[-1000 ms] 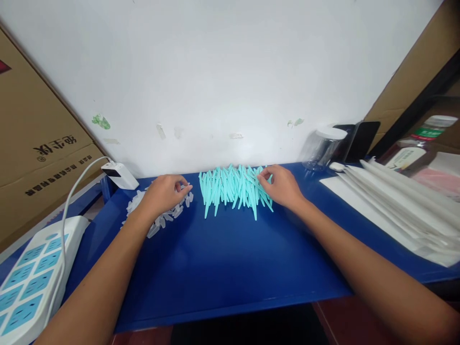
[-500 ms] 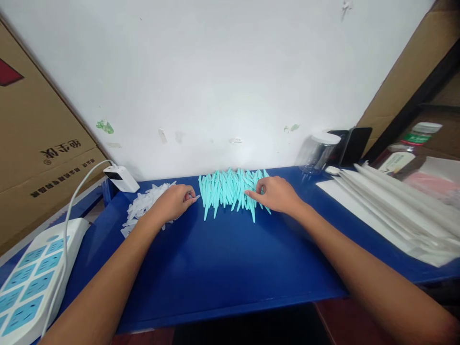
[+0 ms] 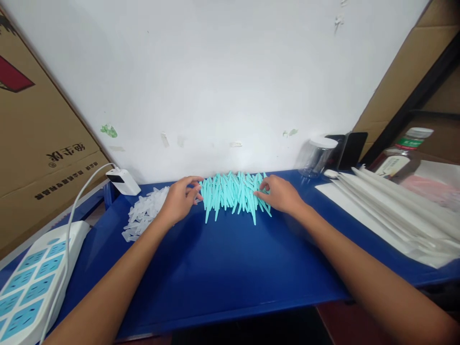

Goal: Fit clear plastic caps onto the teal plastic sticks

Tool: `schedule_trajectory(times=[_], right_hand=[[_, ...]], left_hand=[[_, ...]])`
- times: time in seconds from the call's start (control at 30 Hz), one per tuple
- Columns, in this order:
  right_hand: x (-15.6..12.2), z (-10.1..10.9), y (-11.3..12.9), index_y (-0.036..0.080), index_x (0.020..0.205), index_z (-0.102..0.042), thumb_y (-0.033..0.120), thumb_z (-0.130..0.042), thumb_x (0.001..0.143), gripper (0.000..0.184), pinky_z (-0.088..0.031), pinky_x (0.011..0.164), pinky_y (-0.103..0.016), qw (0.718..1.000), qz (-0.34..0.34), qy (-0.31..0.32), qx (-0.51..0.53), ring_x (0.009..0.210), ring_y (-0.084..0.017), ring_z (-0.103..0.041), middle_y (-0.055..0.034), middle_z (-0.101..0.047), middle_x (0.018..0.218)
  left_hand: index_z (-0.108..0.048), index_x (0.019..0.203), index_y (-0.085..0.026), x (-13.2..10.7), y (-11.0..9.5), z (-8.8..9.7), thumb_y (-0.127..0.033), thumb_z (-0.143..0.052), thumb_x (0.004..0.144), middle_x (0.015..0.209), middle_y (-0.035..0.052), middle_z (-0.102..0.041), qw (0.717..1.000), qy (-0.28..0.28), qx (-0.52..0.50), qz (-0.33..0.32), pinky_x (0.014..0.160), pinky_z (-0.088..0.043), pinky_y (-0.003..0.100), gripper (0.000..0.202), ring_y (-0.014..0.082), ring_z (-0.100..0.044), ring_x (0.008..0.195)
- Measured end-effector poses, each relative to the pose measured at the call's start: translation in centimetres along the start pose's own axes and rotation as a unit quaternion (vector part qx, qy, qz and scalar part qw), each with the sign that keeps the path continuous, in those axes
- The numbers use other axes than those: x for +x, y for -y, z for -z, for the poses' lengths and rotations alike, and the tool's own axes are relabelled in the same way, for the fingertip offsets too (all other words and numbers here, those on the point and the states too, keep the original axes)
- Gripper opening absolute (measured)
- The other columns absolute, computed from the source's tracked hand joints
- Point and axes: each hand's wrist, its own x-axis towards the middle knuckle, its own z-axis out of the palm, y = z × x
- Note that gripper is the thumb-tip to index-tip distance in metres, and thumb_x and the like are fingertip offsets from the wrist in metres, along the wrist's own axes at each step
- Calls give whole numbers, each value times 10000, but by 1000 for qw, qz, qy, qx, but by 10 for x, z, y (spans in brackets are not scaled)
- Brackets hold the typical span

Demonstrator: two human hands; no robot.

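A row of slim, pointed turquoise plastic sticks (image 3: 230, 194) lies in a heap against the wall, their tips towards me. My left hand (image 3: 181, 197) is at the heap's left end, its fingers curled and a small translucent white plastic piece (image 3: 198, 201) showing at the fingertips. Behind and left of that hand is a pile of similar translucent white pieces (image 3: 143, 213), partly covered by the wrist. Over the heap's right end my right hand (image 3: 281, 194) has thumb and forefinger apart, close to the sticks; its other fingers are curled under and partly hidden.
The blue table (image 3: 230, 268) meets a white wall. To the left are a power strip (image 3: 32, 278), a white charger (image 3: 123, 182) with a cable, and a cardboard box (image 3: 46, 129). On the right stand a clear jar (image 3: 318, 155), white packets (image 3: 391, 211) and a bottle (image 3: 402, 153).
My left hand has moved right, from beside the white pile to the left end of the turquoise sticks. My right hand has shifted slightly right. The camera view has tilted a little.
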Motion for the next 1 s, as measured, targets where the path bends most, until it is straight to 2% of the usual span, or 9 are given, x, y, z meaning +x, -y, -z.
schedule_trajectory(times=[0.07, 0.13, 0.23, 0.33, 0.47, 0.57, 0.67, 0.8, 1.0], right_hand=[[1, -2, -4, 203, 842, -711, 378, -731, 896, 184, -392, 651, -304, 1000, -3, 27, 12, 828, -228, -663, -72, -741, 932], [2, -3, -5, 206, 810, -707, 347, -717, 902, 168, -396, 641, -304, 999, -2, 42, 33, 790, -218, -662, -60, -741, 878], [4, -1, -5, 203, 810, -683, 342, -697, 906, 170, -416, 657, -308, 998, 5, 12, 58, 784, -216, -659, -67, -738, 872], [5, 3, -2, 206, 889, -632, 369, -627, 955, 175, -458, 715, -316, 988, 34, -42, 147, 820, -216, -669, -71, -738, 888], [2, 6, 9, 217, 1038, -596, 471, -551, 1004, 261, -483, 626, -298, 935, 79, 45, 342, 615, -165, -629, -22, -708, 796], [-1, 5, 17, 202, 978, -658, 535, -583, 985, 341, -509, 695, -311, 920, 114, 66, 370, 652, -170, -638, -11, -675, 729], [-2, 3, 20, 192, 931, -700, 540, -618, 967, 360, -518, 813, -338, 918, 128, 43, 373, 736, -184, -663, -11, -670, 724], [-1, 1, 19, 190, 894, -728, 534, -646, 948, 357, -524, 828, -344, 919, 116, 40, 375, 741, -182, -661, -19, -689, 761], [-1, 5, 18, 189, 869, -738, 530, -655, 939, 358, -522, 825, -348, 914, 113, 57, 385, 744, -176, -650, -18, -681, 750]], left_hand=[[-668, 1252, -164, -1, -3, -6, -474, -685, 907, 1068, 102, -701, 995, 23, -91, 26, 636, -591, 321, 464, 207, -745, 788], [-686, 1239, -154, -3, -4, -9, -493, -784, 833, 1063, 112, -730, 988, 40, -142, 38, 731, -625, 353, 538, 228, -753, 882], [-727, 1171, -143, -4, -7, -11, -518, -860, 762, 1011, 125, -774, 981, 53, -182, 50, 832, -644, 413, 571, 259, -765, 928], [-749, 1085, -136, -6, -10, -14, -531, -887, 728, 890, 116, -782, 978, 54, -189, 68, 693, -653, 398, 550, 270, -775, 800], [-779, 909, -148, -8, -10, -19, -530, -873, 748, 761, 85, -755, 988, 37, -135, 61, 519, -573, 301, 425, 222, -733, 665], [-810, 920, -162, -8, -8, -19, -576, -797, 817, 688, 53, -709, 993, 29, -109, 46, 491, -545, 275, 428, 181, -676, 614], [-819, 1014, -157, -6, -8, -17, -623, -711, 875, 761, 65, -723, 990, 33, -130, 37, 509, -568, 283, 498, 172, -668, 636], [-811, 1122, -156, -6, -9, -16, -575, -765, 847, 970, 109, -791, 986, 32, -159, 38, 564, -605, 313, 503, 190, -700, 713], [-778, 1173, -146, -10, -14, -17, -486, -825, 818, 1046, 130, -796, 981, 41, -184, 46, 578, -595, 311, 494, 213, -751, 749]])
